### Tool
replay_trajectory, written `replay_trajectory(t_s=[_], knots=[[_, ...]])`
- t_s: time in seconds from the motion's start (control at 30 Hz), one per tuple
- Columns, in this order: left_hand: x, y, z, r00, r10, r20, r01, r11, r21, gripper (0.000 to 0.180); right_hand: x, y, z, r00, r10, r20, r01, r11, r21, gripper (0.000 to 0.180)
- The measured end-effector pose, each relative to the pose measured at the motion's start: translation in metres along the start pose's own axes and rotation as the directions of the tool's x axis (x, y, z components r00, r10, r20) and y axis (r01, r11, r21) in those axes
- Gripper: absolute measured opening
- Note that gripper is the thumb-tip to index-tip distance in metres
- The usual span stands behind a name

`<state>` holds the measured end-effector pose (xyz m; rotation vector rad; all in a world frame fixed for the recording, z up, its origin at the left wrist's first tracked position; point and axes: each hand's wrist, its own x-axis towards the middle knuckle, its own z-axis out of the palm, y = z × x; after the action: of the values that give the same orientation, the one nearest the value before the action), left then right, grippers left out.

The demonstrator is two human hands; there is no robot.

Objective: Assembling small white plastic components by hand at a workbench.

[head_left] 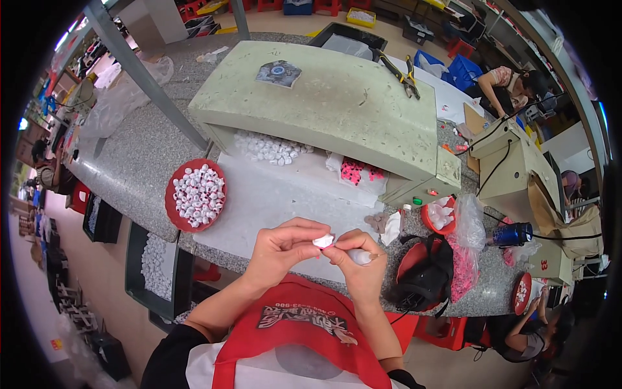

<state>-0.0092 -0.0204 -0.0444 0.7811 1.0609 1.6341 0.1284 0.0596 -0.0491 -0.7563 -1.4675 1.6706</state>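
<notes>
Pinching white piece [323, 241] between left hand [283, 246] and right hand [355, 258], near side of red dish [172, 194] | right also grips small tool [363, 257], tip hidden | piece's shape unclear

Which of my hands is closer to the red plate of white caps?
Left. The left hand is just right of and below the red plate. The right hand lies farther right, beyond the left, fingers meeting over a small white piece.

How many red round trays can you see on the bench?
3: one full of white caps at left, one by the plastic bag, one at the far right edge. Others may be hidden.
</notes>
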Motion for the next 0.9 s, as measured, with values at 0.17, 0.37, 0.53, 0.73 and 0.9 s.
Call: replay_trajectory(t_s=[0.17,0.37,0.53,0.73,0.9], knots=[[-0.003,0.002,0.012,0.997,0.077,-0.024,-0.076,0.996,0.043,0.028,0.002,-0.011,-0.004,0.994,0.087,0.069,-0.086,0.996,-0.019,0.016],[-0.003,0.0,0.022,0.974,0.224,-0.042,-0.202,0.933,0.298,0.025,0.006,-0.012,-0.007,0.998,-0.016,0.064,0.021,0.997,-0.076,0.014],[-0.004,-0.006,0.023,0.956,0.29,-0.04,-0.255,0.892,0.374,0.022,0.007,-0.011,-0.009,0.996,0.045,0.078,-0.04,0.997,-0.058,0.013],[0.004,-0.029,0.015,0.973,0.116,-0.2,-0.072,0.974,0.216,0.021,0.021,-0.001,-0.005,0.975,0.218,0.053,-0.211,0.971,-0.111,0.014],[0.016,-0.022,0.0,0.962,-0.224,-0.158,0.157,0.923,-0.35,0.03,0.022,0.002,-0.001,0.978,-0.204,0.043,0.208,0.94,-0.27,0.02]])
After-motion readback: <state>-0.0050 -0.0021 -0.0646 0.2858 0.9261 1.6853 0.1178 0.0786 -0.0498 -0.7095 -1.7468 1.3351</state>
